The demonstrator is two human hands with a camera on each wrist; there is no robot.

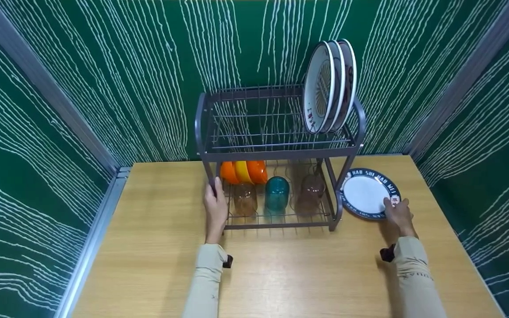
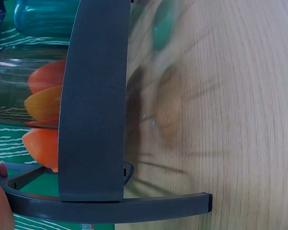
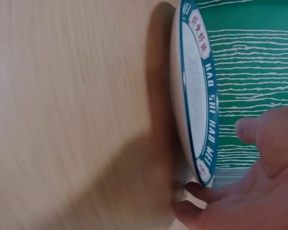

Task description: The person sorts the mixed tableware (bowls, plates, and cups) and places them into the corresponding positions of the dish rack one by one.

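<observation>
My left hand (image 1: 215,207) grips the left post of a dark two-tier dish rack (image 1: 276,154); the left wrist view shows the rack's front bar (image 2: 93,100) close up, with just a bit of the hand at the edge. On the table to the rack's right lies a white plate (image 1: 365,194) with a dark teal lettered rim. My right hand (image 1: 399,215) is at that plate's near right edge. In the right wrist view, its fingers (image 3: 206,196) touch the rim from below, while the thumb stands apart above the plate (image 3: 197,96).
Three plates (image 1: 318,88) stand upright at the upper tier's right end. On the lower tier are orange and yellow bowls (image 1: 254,171), with an amber glass (image 1: 245,201), a teal glass (image 1: 276,194) and a brownish glass (image 1: 311,194) before them. Green walls (image 1: 148,88) enclose the wooden table (image 1: 303,274).
</observation>
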